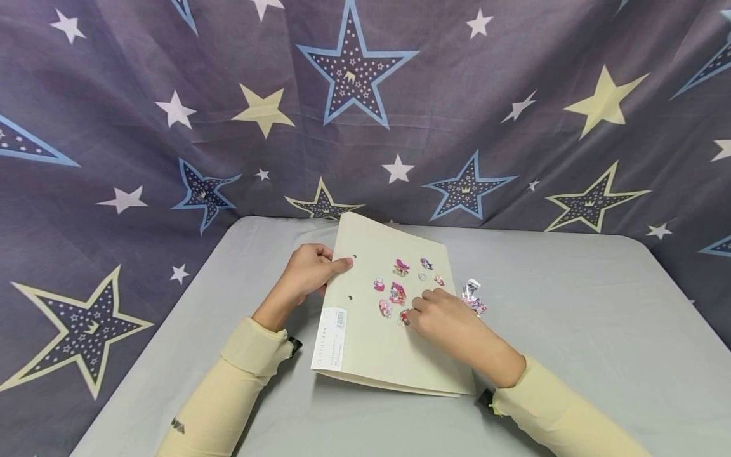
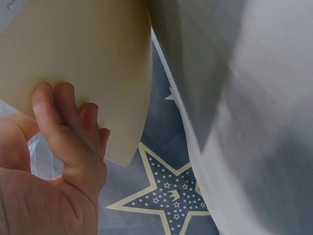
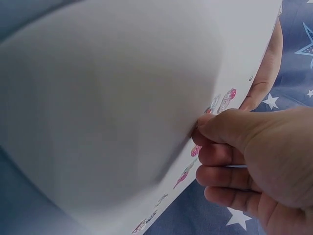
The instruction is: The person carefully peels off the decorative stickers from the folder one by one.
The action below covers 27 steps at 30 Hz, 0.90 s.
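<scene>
- Cream folder [image 1: 417,365]: mid desk [image 1: 605,317], left side raised off it; 2 small holes along left edge, white label [image 1: 330,339] at near left corner.
- Left hand [image 1: 311,270]: at folder's left edge, far half; grip pinches edge btwn thumb (front) & fingers (behind).
- Right hand [image 1: 451,324]: over cover's right half, thumb + forefinger tips together at red sticker [image 1: 404,317]; can't tell if grip pinches sticker or just presses it.
- Pink stickers [image 1: 398,292]: scattered mid cover, left & far of right hand; purple sticker [image 1: 426,263] farther, nr far right.
- Shiny silver scrap w/ pink bits [image 1: 471,293]: on desk, just right of folder.
- Bkgd: dark curtain [image 1: 228,51] w/ stars, far side.
</scene>
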Each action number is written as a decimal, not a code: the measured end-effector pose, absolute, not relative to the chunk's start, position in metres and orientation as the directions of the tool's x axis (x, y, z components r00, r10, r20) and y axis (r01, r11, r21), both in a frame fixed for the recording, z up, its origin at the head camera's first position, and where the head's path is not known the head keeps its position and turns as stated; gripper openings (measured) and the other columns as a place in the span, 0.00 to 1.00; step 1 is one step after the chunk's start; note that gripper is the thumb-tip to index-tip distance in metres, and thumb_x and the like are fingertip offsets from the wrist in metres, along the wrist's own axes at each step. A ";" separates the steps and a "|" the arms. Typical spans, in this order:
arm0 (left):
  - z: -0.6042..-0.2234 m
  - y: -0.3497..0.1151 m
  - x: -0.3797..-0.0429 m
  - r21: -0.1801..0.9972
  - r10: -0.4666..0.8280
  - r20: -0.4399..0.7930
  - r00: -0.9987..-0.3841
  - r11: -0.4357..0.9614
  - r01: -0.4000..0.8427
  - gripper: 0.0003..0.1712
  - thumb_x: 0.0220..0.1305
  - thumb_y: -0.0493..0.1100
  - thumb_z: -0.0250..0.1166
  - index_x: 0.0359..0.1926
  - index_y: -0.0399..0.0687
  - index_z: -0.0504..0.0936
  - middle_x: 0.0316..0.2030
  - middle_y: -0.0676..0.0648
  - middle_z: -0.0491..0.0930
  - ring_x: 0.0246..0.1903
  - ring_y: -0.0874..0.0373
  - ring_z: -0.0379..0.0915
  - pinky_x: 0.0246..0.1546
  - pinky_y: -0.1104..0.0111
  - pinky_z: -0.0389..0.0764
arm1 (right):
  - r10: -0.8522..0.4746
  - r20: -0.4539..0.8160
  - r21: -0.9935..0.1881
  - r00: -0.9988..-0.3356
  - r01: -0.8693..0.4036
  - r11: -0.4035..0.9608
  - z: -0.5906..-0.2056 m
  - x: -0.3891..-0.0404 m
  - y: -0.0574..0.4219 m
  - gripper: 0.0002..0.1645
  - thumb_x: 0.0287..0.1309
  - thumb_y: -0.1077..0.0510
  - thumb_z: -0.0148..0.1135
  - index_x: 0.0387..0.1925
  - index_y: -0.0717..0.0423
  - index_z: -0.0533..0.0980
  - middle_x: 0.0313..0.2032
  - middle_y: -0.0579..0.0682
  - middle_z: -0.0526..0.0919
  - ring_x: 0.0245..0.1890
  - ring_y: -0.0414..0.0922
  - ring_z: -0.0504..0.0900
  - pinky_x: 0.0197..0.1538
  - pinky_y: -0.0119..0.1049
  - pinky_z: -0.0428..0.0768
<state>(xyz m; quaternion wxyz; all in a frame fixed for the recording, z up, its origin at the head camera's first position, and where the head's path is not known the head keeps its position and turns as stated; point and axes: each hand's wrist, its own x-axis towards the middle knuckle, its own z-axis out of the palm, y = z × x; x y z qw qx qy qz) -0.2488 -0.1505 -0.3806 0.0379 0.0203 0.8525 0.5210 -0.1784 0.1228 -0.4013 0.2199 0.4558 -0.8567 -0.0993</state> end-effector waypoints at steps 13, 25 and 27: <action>-0.381 -0.151 -0.248 0.885 0.068 -0.042 -0.997 0.466 -0.006 0.20 0.54 0.52 0.71 0.33 0.39 0.78 0.23 0.43 0.82 0.18 0.52 0.79 0.25 0.48 0.81 | -0.823 0.338 0.363 -0.457 -0.743 0.562 -0.403 -0.178 0.123 0.10 0.45 0.69 0.68 0.28 0.54 0.78 0.24 0.45 0.76 0.26 0.45 0.72 0.33 0.35 0.72; -0.383 -0.151 -0.249 0.886 0.076 -0.040 -0.996 0.465 0.000 0.21 0.54 0.53 0.70 0.33 0.40 0.79 0.22 0.43 0.82 0.18 0.51 0.79 0.25 0.47 0.81 | -0.812 0.316 0.330 -0.491 -0.745 0.580 -0.407 -0.180 0.123 0.06 0.52 0.64 0.67 0.33 0.55 0.78 0.28 0.46 0.78 0.30 0.46 0.74 0.36 0.37 0.74; -0.384 -0.152 -0.249 0.884 0.075 -0.040 -0.996 0.467 -0.001 0.21 0.54 0.54 0.70 0.33 0.40 0.79 0.22 0.43 0.82 0.18 0.51 0.78 0.25 0.47 0.81 | -0.809 0.324 0.324 -0.491 -0.746 0.582 -0.406 -0.180 0.124 0.04 0.54 0.63 0.66 0.32 0.55 0.78 0.28 0.46 0.78 0.30 0.46 0.74 0.36 0.37 0.74</action>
